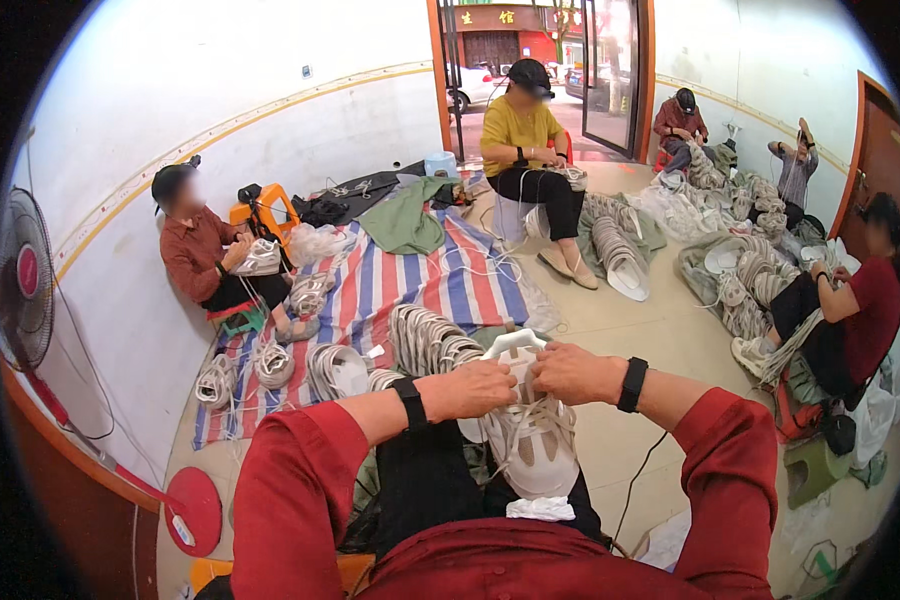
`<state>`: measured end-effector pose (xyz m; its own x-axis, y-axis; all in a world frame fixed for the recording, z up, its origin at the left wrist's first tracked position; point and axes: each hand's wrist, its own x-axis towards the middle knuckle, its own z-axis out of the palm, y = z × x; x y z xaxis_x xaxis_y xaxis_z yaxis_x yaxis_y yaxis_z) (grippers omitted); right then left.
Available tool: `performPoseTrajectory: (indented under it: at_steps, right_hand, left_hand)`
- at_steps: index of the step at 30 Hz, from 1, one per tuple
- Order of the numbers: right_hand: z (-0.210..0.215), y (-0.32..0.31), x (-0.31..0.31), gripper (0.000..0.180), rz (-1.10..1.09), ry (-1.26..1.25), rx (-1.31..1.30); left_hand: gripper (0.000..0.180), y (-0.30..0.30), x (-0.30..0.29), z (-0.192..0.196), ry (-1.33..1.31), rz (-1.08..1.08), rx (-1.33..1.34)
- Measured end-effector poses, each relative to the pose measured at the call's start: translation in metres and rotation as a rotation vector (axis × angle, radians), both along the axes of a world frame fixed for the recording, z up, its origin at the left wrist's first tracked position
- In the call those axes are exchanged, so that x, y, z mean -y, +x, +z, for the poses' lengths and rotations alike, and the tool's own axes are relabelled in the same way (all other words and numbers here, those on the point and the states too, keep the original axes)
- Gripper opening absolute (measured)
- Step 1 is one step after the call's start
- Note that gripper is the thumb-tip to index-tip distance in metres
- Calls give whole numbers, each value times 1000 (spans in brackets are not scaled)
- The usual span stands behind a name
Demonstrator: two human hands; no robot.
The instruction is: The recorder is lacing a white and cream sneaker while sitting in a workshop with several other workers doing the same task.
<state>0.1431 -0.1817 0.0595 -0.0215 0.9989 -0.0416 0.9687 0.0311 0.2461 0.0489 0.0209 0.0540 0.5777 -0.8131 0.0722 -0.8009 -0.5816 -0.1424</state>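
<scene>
A pale beige shoe upper [535,455] rests on my lap, its rounded toe toward me and its white collar [515,343] pointing away. Loose cream laces [525,418] hang across its front. My left hand [473,388] is closed in a pinch at the left edge of the upper's opening. On the opposite edge, my right hand [576,374] pinches too. Whether a lace end lies between the fingertips is too small to tell. A folded white piece [541,509] sits below the toe.
Stacked shoe uppers [425,340] stand in front of me, partly on a striped sheet [460,270]. Several people work nearby, one in a yellow top [520,130]. A fan [28,275] is at left; a dark cable [638,485] runs along the floor at right.
</scene>
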Motion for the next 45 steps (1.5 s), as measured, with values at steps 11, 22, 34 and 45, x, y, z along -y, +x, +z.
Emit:
performPoseTrajectory:
  at_steps: [11,22,34,45]
  right_hand:
    - [-6,4,-4,6,4,19,-14]
    - [-13,9,-2,6,71,-11,33]
    - [-33,9,-15,7,-86,56,-26]
    - [-35,0,-21,13,-426,59,-367]
  left_hand:
    - [6,11,1,-14,13,23,9]
    - [17,23,4,-29,51,300,-198]
    - [20,30,33,-14,-20,679,-358]
    - [17,15,22,-42,-617,564,-422]
